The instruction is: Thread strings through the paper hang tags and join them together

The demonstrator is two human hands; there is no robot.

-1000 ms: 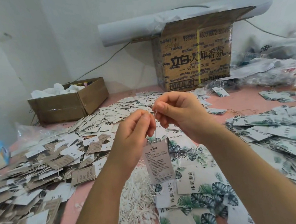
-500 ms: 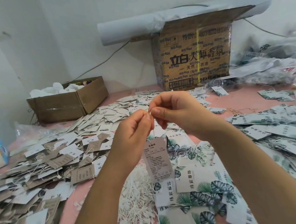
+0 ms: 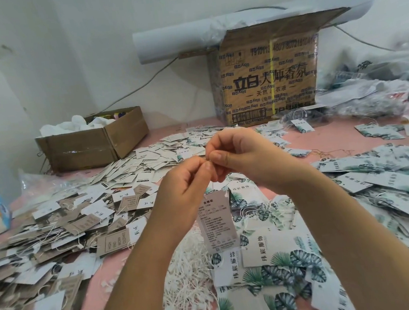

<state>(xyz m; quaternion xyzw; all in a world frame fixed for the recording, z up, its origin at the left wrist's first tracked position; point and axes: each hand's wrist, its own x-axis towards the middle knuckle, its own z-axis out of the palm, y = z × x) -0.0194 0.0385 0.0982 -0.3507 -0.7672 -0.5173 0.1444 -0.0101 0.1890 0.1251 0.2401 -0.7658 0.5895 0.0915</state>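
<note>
Left grip point(image 3: 188, 181) and right grip point(image 3: 246, 155) both pinch the string point(image 3: 213, 188), fingertips touching above the surface point(image 3: 335, 141); hang tag point(image 3: 218, 226) dangles at 6 o'clock from the pinch, long axis near vertical, left grip nearer, so joining the string ends looks next.

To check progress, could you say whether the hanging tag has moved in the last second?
No. The hanging tag still dangles on its string from the left hand, in line with the printed carton's left edge.
</note>
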